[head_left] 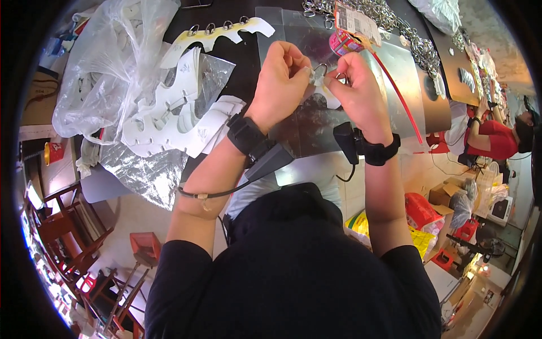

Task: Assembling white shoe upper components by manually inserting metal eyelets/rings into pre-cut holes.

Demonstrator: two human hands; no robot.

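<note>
Clock taken from view centre. Bare hands over dark bench (240, 78), task thing, the small white piece (331, 101), at 1 o'clock between them. Left hand (282, 79) at 12, thumb and fingers pinched together, seemingly on the piece's left edge; exact contact hidden. Right hand (361, 93) between 1 and 2, thumb and finger seem closed on a metal ring (340, 77); another ring (320, 68) stands between the hands. Step in hand: looks like seating rings on the piece. Next move probably calls for steady left, fine fingertip work right. Ringed strip (220, 38) at 11, loose cut pieces (161, 124) at 10, chains (415, 45) toward 1-2, red tube (402, 96) at 2.

Writing: white tag (355, 22) at 1 has dense print, too small to trust; pink container (343, 43) just below it also printed. Faint marks on cut pieces, unreadable.
</note>
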